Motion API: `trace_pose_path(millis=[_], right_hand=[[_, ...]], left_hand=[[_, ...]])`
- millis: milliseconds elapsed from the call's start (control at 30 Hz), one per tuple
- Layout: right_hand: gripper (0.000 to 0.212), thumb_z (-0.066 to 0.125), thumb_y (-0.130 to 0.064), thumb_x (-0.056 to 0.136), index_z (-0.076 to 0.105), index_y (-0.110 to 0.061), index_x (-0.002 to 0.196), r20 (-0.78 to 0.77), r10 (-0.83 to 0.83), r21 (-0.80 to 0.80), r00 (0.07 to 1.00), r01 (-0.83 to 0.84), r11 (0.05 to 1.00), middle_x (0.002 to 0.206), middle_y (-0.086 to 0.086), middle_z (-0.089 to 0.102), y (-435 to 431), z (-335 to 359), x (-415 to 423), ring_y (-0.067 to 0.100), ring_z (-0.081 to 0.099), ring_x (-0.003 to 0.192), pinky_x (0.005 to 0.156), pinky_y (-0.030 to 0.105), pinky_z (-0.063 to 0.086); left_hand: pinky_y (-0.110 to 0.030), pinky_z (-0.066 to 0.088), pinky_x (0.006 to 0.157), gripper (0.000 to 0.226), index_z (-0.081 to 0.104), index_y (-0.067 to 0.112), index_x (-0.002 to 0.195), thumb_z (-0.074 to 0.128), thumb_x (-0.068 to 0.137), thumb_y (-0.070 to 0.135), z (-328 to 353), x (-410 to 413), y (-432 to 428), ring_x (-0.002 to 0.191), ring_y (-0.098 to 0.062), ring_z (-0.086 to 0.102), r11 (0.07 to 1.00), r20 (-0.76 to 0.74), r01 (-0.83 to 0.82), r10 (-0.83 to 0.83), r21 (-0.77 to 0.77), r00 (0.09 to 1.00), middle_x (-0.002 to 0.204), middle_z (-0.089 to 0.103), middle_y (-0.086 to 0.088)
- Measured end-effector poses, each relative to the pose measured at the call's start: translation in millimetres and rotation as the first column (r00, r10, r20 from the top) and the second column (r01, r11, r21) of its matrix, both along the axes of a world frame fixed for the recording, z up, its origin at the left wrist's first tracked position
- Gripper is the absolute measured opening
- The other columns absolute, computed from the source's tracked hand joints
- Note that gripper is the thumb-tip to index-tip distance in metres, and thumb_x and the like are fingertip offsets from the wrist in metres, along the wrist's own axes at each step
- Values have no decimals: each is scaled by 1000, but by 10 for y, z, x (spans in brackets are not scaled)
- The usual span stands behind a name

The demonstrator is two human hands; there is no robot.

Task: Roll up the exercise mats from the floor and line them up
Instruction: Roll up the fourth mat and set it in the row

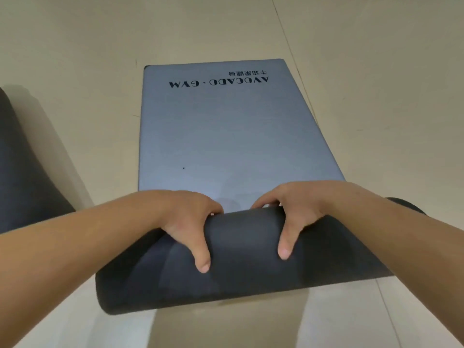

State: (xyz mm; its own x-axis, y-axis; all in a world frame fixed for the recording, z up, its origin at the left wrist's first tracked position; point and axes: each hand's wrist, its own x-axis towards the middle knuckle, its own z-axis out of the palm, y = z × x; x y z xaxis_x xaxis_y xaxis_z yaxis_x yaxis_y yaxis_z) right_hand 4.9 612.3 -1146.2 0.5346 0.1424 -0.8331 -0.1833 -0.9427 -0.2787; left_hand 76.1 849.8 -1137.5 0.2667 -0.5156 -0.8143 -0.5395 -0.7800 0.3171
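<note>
- Head view: a grey-blue exercise mat [226, 136] lies flat on the pale floor [100, 46], long axis running straight away from the person.
- Its near end is wound into a dark roll [241, 262]. The roll's long axis sits crosswise, left to right, with the right end a bit farther off.
- Left hand [185, 222] is grasping the roll just left of middle, fingers curled over the far side, thumb down the near face.
- Right hand [293, 212] has the same grip just right of middle.
- Black lettering [218, 82] "AVOCADO · GYM" near the far end reads upside down from here.
- There's a dark shape [22, 159] at the left edge, apart from the mat; can't tell what it is.
</note>
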Motion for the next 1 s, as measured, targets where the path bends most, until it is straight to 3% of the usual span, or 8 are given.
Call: trace_pose_path(millis=[67,133,267,433,567,733,867,1000], right_hand=[[110,101,-54,50,47,-55,146,51,-53,-16,997,54,998,147,-17,51,-41,-48,125,20,54,134,113,49,45],[112,99,-56,53,43,-51,150,120,-52,-80,991,61,995,154,-15,44,-55,-75,217,21,49,139,113,45,43],[99,92,-64,60,48,-45,146,266,-16,-170,964,63,983,147,-14,51,-71,-68,327,18,56,129,94,36,45],[71,78,-65,78,52,-42,139,494,113,-357,862,83,930,132,-12,56,103,98,266,17,59,119,87,37,50],[69,61,-75,84,45,-45,145,542,95,-264,835,62,963,135,-13,51,441,178,-94,16,52,125,95,38,48],[96,57,-85,79,25,-40,157,580,177,-406,795,94,909,148,-2,37,649,106,-265,23,42,135,109,40,42],[91,57,-83,81,32,-34,153,584,179,-433,792,118,893,145,3,43,681,93,-218,28,44,134,104,43,46],[117,64,-80,80,1,-29,165,494,200,-448,846,51,892,171,12,13,651,-71,-177,35,12,158,126,51,24]], left_hand=[[-40,57,101,105,49,47,146,97,53,57,-20,113,40,117,-12,65,997,27,-82,82,-9,996,132,62,24],[-41,52,106,113,38,40,156,89,60,69,13,106,102,130,-16,56,999,264,-24,35,-45,964,146,52,18],[-39,51,94,74,47,36,138,62,77,76,55,-286,350,115,-18,55,985,661,148,-55,-85,748,129,54,9],[-58,16,127,129,-16,16,163,62,80,76,-370,-599,571,161,-39,0,988,604,118,-155,101,782,173,-7,-18],[-47,45,102,115,23,25,150,69,57,73,-445,-247,510,134,-27,46,990,637,131,-65,-56,768,146,44,-1],[-39,57,83,107,40,38,134,78,42,77,-205,224,380,99,-18,62,992,509,112,-67,-58,858,113,58,14],[-42,57,92,105,44,49,131,88,39,73,-109,564,274,104,-17,65,999,346,-11,29,-53,938,116,62,21],[-45,55,96,117,42,44,144,86,41,78,-148,642,291,121,-19,58,999,410,0,20,-50,912,129,53,16]])
